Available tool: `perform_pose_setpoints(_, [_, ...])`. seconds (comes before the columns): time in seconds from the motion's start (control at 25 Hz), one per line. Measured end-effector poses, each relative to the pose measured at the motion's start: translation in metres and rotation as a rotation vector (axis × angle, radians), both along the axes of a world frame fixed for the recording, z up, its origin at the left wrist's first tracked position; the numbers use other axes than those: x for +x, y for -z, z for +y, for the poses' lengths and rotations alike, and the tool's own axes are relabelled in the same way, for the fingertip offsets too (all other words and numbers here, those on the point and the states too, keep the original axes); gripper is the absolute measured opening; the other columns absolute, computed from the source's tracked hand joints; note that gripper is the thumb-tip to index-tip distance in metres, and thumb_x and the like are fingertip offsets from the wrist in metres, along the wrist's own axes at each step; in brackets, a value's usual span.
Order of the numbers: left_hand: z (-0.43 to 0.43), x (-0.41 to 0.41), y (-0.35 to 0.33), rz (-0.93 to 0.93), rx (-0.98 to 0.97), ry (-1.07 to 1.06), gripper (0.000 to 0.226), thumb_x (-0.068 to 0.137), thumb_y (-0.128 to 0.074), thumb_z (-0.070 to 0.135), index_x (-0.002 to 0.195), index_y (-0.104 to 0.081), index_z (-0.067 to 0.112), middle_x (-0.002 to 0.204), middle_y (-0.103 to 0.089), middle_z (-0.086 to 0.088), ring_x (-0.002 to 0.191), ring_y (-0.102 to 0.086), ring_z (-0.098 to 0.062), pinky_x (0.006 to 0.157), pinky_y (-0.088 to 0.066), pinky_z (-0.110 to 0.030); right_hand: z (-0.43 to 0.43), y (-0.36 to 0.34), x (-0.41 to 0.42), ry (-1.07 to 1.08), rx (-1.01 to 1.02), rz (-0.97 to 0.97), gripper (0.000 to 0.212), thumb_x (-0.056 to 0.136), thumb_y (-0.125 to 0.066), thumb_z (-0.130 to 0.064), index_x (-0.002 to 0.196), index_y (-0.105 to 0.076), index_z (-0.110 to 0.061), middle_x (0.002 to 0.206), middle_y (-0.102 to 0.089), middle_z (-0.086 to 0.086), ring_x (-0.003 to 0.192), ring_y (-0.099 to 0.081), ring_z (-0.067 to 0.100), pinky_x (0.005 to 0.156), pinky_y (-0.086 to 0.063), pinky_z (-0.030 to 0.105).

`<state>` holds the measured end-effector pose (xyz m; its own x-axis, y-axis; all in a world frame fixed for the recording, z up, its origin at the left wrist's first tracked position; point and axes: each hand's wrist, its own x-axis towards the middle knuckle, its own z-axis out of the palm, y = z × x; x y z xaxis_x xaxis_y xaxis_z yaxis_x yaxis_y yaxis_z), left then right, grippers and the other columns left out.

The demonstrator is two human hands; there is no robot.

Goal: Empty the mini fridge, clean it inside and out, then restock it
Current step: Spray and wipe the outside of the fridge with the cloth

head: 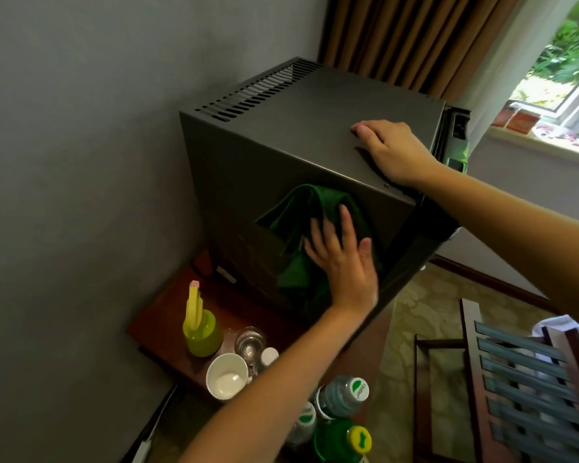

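Spray bottle (pixel 201 332), cup (pixel 227 375) and glass (pixel 249 342) stand left of the fridge (pixel 281 135).

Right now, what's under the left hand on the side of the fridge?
A green cloth, pressed flat against the fridge's grey side panel by the left hand. The cloth spreads out past the fingers; the patch of panel beneath it is covered, so its condition can't be seen.

The left hand (pixel 341 259) presses a green cloth (pixel 301 228) flat against the side of the grey mini fridge (pixel 281 142), fingers spread. The right hand (pixel 388 148) rests palm-down on the fridge's top. Below, on a wooden stand (pixel 161 315), are a yellow-green spray bottle (pixel 201 329), a white cup (pixel 227 375) and drink bottles (pixel 341 396).
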<state>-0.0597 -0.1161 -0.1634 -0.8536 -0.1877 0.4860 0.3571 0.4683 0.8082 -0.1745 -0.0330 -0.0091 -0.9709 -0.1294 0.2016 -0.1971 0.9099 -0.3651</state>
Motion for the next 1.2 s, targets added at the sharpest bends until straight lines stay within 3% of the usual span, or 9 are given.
perform_pose_setpoints(0.2, [-0.058,-0.049,0.019,0.283,-0.151,0.008,0.061,0.094,-0.018,0.064,0.147,0.005,0.045,0.151,-0.017,-0.004,0.146,0.000,-0.020,0.112,-0.005,-0.057,-0.001,-0.001,0.001,0.015,-0.005,-0.002,0.050,0.101,-0.025,-0.045,0.133,-0.052,-0.018,0.137,-0.053,0.003,0.128,-0.044,0.027,0.109,-0.033,0.045])
perform_pose_setpoints(0.36, [-0.013,-0.034,0.008,0.227,-0.075,-0.111,0.075,0.090,-0.020,0.071,0.150,0.003,0.035,0.156,-0.011,-0.005,0.145,-0.006,-0.033,0.115,-0.007,-0.056,-0.001,-0.003,0.001,0.007,0.010,0.015,0.045,0.103,-0.028,-0.038,0.133,-0.053,-0.015,0.137,-0.053,0.005,0.128,-0.045,0.024,0.111,-0.030,0.041])
perform_pose_setpoints(0.48, [-0.001,-0.023,0.030,0.450,-0.476,-0.048,0.065,0.095,-0.021,0.062,0.150,-0.009,0.031,0.155,-0.006,-0.006,0.143,-0.003,-0.033,0.111,-0.007,-0.053,0.000,-0.001,-0.001,-0.003,0.026,0.022,0.045,0.103,-0.028,-0.038,0.134,-0.051,-0.016,0.137,-0.052,0.005,0.128,-0.044,0.024,0.112,-0.029,0.041])
perform_pose_setpoints(0.6, [-0.031,-0.050,0.052,0.815,-0.873,0.185,0.040,0.100,-0.027,0.045,0.131,-0.047,0.030,0.137,-0.033,-0.003,0.138,-0.020,-0.034,0.106,-0.022,-0.044,0.003,0.002,-0.002,0.002,-0.007,0.019,0.049,0.101,-0.025,-0.045,0.134,-0.052,-0.019,0.136,-0.053,0.003,0.128,-0.044,0.025,0.109,-0.033,0.045])
perform_pose_setpoints(0.72, [-0.033,-0.050,0.045,0.509,-0.479,0.002,0.046,0.099,-0.021,0.053,0.139,-0.032,0.032,0.138,-0.036,-0.008,0.124,-0.036,-0.033,0.100,-0.040,-0.043,0.004,0.002,-0.002,0.026,-0.027,0.006,0.052,0.098,-0.023,-0.051,0.132,-0.053,-0.025,0.136,-0.054,-0.002,0.127,-0.044,0.025,0.106,-0.036,0.047])
perform_pose_setpoints(0.8, [-0.032,-0.052,0.026,0.162,0.048,-0.184,0.060,0.097,-0.022,0.058,0.148,-0.021,0.027,0.151,-0.028,-0.012,0.136,-0.025,-0.029,0.110,-0.025,-0.055,0.004,0.003,-0.002,0.035,-0.043,0.010,0.051,0.098,-0.024,-0.050,0.131,-0.054,-0.026,0.135,-0.054,-0.003,0.127,-0.044,0.023,0.105,-0.037,0.047])
perform_pose_setpoints(0.96, [-0.080,-0.102,0.004,-0.215,0.872,-0.359,0.064,0.093,-0.037,0.056,0.150,-0.018,0.034,0.159,-0.012,-0.001,0.145,-0.009,-0.022,0.117,-0.015,-0.049,0.005,0.002,-0.001,0.033,-0.046,0.037,0.047,0.100,-0.026,-0.045,0.131,-0.055,-0.023,0.133,-0.056,-0.002,0.126,-0.046,0.021,0.105,-0.038,0.044])
perform_pose_setpoints(1.04, [-0.097,-0.108,-0.001,-0.342,0.976,-0.355,0.064,0.094,-0.045,0.051,0.150,-0.019,0.033,0.158,-0.012,0.005,0.145,-0.008,-0.021,0.115,-0.019,-0.037,0.005,0.000,-0.001,0.028,-0.044,0.038,0.045,0.101,-0.028,-0.043,0.130,-0.056,-0.022,0.132,-0.056,-0.001,0.124,-0.047,0.021,0.104,-0.038,0.042])
perform_pose_setpoints(1.2, [-0.103,-0.080,-0.006,-0.351,0.890,-0.334,0.058,0.096,-0.049,0.040,0.147,-0.031,0.018,0.143,-0.029,0.004,0.135,-0.033,-0.016,0.089,-0.032,-0.010,0.001,-0.003,0.005,0.009,-0.058,0.046,0.042,0.103,-0.028,-0.036,0.129,-0.056,-0.019,0.131,-0.057,0.002,0.121,-0.049,0.018,0.098,-0.036,0.028])
